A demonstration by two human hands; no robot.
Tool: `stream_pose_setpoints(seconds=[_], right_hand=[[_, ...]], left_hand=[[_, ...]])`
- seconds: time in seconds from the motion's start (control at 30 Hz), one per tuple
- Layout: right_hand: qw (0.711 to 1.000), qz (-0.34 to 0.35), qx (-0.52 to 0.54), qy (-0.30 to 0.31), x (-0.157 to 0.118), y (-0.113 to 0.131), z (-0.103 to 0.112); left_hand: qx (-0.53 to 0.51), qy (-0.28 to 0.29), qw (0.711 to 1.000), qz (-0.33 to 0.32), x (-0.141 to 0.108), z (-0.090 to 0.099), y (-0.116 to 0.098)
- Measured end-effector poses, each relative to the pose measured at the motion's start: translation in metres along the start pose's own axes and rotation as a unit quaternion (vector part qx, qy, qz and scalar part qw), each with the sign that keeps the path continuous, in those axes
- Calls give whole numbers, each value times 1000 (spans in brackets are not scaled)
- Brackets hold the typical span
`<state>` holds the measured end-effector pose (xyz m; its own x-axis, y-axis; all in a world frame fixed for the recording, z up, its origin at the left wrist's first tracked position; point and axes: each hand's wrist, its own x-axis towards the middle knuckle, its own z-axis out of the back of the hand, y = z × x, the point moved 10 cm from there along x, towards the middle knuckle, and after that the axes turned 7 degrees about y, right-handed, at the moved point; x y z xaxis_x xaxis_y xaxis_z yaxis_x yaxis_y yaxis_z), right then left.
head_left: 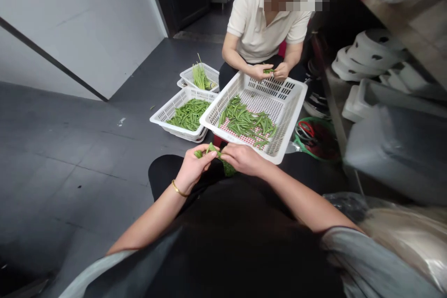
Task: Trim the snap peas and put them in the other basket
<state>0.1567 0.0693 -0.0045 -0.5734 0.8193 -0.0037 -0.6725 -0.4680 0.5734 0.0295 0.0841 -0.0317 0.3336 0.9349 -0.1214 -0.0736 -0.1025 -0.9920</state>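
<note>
My left hand (196, 164) is closed around green pea pods (211, 148), one of them stretching across to the other side. Fingers of my right hand (241, 157) pinch the near end of that pod. Both hands are held above my lap, just in front of a large white basket (279, 156). Loose green pods (244, 118) lie spread in this basket over its red-and-white bottom. Below my hands some green (228, 169) shows between my knees, mostly hidden.
A second white basket (157, 120) full of pods stands on the floor to the left, with a smaller basket (186, 74) of long green stalks behind. Opposite sits a person (260, 32) holding pods. Grey bins (394, 144) and a green basket (323, 149) are at right.
</note>
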Motion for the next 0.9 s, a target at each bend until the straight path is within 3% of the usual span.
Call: stream_pose_setpoints(seconds=[0.07,0.13,0.2,0.27,0.33,0.4,0.47,0.57,0.63,0.7,0.8,0.9], right_hand=[[997,-2,-65,38,6,5,-12],[992,18,-105,70,7,11,-20],[986,67,-124,89,4,21,-24],[985,101,-123,72,1,28,-23],[991,99,-88,16,0,27,-16],[996,66,-32,-53,-3,17,-8],[996,23,14,-88,-8,1,-7],[999,-7,37,6,-16,-19,-19],[992,-19,41,114,-19,-36,-24],[981,-74,10,179,-17,-68,-14],[939,-222,-142,222,-5,-140,8],[895,-281,-202,280,6,-193,-7]], left_hand=[[153,-41,984,-82,-6,12,-28],[307,-30,937,-163,-14,9,-54],[403,80,893,-184,-16,-14,-56],[417,184,874,-169,-17,-36,-45],[349,200,906,-135,-10,-43,-35],[197,140,968,-68,3,-33,-18],[2,51,999,6,15,-13,6],[-223,-42,973,47,26,19,32],[-308,-50,949,47,34,36,37],[-365,-32,929,60,39,42,41],[-394,26,912,113,39,27,51],[-390,83,906,143,36,2,58]])
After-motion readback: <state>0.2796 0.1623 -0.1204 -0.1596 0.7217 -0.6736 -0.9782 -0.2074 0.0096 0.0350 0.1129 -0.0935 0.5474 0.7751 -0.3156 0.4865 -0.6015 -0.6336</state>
